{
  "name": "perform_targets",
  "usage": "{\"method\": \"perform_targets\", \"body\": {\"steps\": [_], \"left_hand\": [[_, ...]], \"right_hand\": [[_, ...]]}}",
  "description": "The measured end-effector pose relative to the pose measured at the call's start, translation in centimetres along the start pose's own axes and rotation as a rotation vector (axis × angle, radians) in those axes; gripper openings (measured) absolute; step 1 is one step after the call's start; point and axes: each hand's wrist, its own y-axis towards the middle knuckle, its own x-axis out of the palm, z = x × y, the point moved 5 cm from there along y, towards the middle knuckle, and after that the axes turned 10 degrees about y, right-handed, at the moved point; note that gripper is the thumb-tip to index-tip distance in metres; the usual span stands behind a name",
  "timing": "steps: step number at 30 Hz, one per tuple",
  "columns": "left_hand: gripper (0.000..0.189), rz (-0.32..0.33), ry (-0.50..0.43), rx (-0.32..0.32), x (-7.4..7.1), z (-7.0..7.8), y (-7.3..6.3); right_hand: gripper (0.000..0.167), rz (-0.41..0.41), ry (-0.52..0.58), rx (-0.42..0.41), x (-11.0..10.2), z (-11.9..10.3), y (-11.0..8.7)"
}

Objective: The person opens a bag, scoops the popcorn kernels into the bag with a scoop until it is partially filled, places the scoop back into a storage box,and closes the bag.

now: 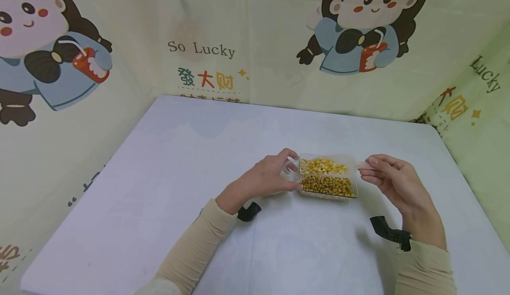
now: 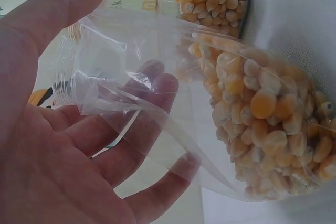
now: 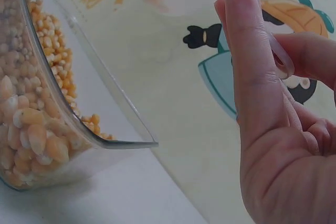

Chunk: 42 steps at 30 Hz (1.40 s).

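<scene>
My right hand (image 1: 392, 180) pinches the handle of a translucent whitish scoop (image 1: 348, 162), which extends over a clear rectangular container (image 1: 356, 192) of corn kernels (image 1: 326, 186). Paler kernels (image 1: 324, 166) show at the scoop's left side. At the container's left end, my left hand (image 1: 267, 173) grips a clear, round-rimmed cup (image 1: 290, 171), thumb in front and fingers behind. A clear plastic bag (image 2: 115, 51) with corn kernels (image 2: 273, 124) in it lies below that hand, and in the left wrist view its upper part overlaps the fingers (image 2: 163, 192).
The white table (image 1: 287, 250) meets a printed cloth backdrop (image 1: 275, 42) at the back and right. A black wrist mount (image 1: 388, 233) sticks out by the right sleeve, and another black mount (image 1: 249, 212) by the left.
</scene>
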Motion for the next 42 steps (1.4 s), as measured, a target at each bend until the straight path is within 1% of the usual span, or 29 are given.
{"method": "perform_targets", "body": {"steps": [5, 14, 24, 27, 30, 33, 38, 42], "left_hand": [[0.062, 0.001, 0.004, -0.001, 0.0, 0.0, 0.0], [0.062, 0.003, 0.003, 0.003, 0.1, 0.0, 0.0], [0.063, 0.016, 0.038, 0.007, 0.1, -0.1, 0.1], [0.063, 0.013, 0.042, 0.005, 0.1, -0.1, 0.1], [0.062, 0.013, 0.046, 0.005, 0.1, -0.1, 0.0], [0.062, 0.013, 0.046, 0.004, 0.0, 0.0, 0.0], [0.062, 0.01, 0.041, 0.001, 0.1, -0.1, 0.0], [0.063, 0.009, 0.041, -0.001, 0.1, -0.1, 0.0]], "right_hand": [[0.026, -0.018, -0.029, -0.004, 0.5, 0.2, 0.2], [0.017, 0.043, -0.136, -0.015, 1.2, 0.2, 0.3], [0.011, 0.057, -0.205, -0.046, 2.2, -0.1, 0.0], [0.01, 0.061, -0.247, -0.066, 2.4, -0.2, 0.0], [0.01, 0.067, -0.285, -0.088, 2.6, -0.3, -0.1], [0.012, 0.092, -0.344, -0.112, 2.9, -0.4, -0.2], [0.02, 0.13, -0.436, -0.139, 3.5, -0.6, -0.4], [0.024, 0.145, -0.484, -0.149, 3.9, -0.8, -0.6]]}}
